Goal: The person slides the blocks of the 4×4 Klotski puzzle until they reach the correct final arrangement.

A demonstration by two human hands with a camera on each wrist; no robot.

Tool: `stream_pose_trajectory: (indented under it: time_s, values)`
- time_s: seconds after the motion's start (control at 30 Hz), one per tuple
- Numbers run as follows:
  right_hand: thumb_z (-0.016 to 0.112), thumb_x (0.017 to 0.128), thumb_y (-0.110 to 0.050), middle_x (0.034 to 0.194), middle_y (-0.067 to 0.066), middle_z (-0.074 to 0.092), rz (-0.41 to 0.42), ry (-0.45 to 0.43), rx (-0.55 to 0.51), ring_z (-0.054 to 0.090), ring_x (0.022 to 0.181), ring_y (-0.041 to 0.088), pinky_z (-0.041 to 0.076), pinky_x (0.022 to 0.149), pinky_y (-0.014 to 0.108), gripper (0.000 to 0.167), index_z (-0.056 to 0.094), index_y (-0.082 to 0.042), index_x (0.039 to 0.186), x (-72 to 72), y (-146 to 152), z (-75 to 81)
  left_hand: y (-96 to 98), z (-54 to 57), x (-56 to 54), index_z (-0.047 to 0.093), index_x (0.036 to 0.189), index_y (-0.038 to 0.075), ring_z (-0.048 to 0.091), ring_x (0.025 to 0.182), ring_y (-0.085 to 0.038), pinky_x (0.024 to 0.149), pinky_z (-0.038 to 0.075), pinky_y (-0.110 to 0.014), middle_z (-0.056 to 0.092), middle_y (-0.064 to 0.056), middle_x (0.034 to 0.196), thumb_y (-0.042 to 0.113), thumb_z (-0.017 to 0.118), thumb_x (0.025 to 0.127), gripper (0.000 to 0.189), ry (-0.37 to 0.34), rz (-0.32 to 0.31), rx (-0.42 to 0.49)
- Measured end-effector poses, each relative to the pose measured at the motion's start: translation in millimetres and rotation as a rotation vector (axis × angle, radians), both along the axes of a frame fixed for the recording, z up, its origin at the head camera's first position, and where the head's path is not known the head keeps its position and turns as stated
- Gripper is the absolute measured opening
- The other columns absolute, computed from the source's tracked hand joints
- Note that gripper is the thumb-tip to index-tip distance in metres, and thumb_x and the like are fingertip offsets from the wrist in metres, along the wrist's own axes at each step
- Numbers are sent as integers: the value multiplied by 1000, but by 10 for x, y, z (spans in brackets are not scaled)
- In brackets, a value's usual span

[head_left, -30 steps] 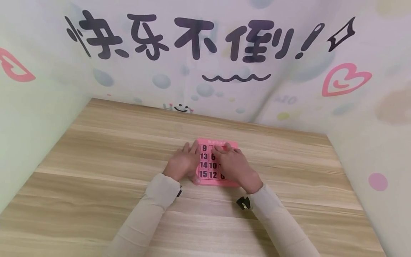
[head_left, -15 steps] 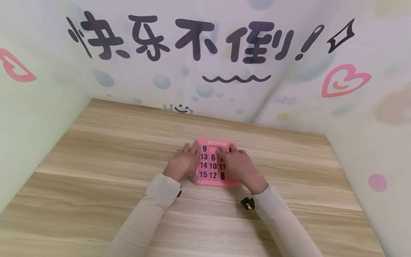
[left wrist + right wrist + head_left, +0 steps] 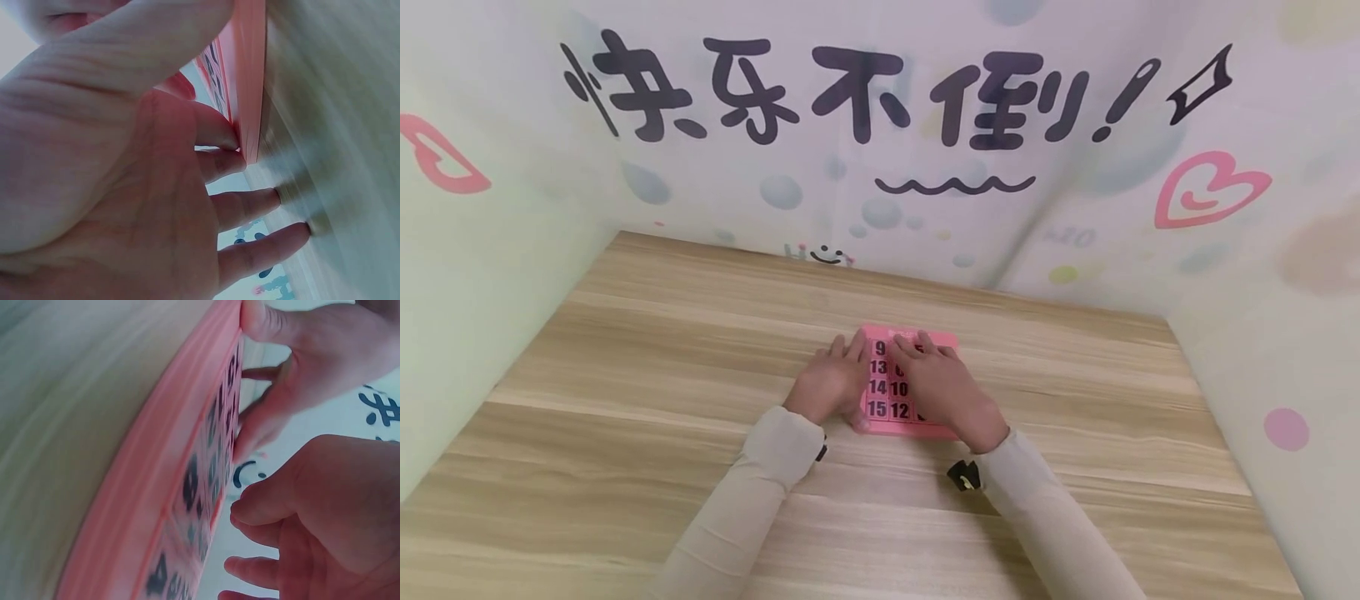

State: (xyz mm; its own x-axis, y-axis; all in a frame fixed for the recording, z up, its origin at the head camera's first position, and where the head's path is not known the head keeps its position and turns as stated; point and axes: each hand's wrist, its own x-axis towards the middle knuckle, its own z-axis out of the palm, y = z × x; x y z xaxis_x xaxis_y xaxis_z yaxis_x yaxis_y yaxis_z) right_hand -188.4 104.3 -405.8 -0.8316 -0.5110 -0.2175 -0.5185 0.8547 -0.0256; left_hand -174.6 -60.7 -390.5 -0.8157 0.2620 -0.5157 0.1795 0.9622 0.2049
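A pink number slide puzzle (image 3: 878,387) lies flat on the wooden table, with black numbers on its tiles; 9, 13, 14 and 15 run down the left column. My left hand (image 3: 824,382) holds its left side, thumb at the near corner and index finger along the far part of the edge. In the left wrist view the ring and little fingers (image 3: 265,250) rest on the table beside the pink frame (image 3: 250,75). Over the tiles, my right hand (image 3: 942,382) reaches with extended fingertips at the far row, hiding most of the right columns.
Wood-grain table (image 3: 647,350) surrounds the puzzle. A white printed backdrop (image 3: 842,167) with large black characters rises behind it, and pale walls (image 3: 490,275) stand on both sides. A black wrist strap (image 3: 964,476) sits at the right cuff.
My right hand shifted slightly right, showing a vacant slot in the far row beside 9, then came back left so its fingertips cover that slot. The left hand stayed in place.
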Motion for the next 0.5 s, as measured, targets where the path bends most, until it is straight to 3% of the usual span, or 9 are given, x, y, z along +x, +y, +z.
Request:
stream_pose_trajectory:
  time_s: [0.23,0.5]
  values:
    - [46,104,-17,161,-2,31,43,1,50,24,149,37,31,116,58,53,34,-19,155,23,-146,-30,7,-12,-3,11,158,1,5,153,-37,123,20,-49,-1,-13,167,44,82,72,120,25,-34,-11]
    - [48,103,-19,161,-3,32,13,-12,65,27,148,36,31,116,58,54,35,-21,155,8,-182,-23,-1,-5,-8,12,158,0,6,153,-38,123,21,-50,-1,-13,167,44,83,72,120,34,-38,-15]
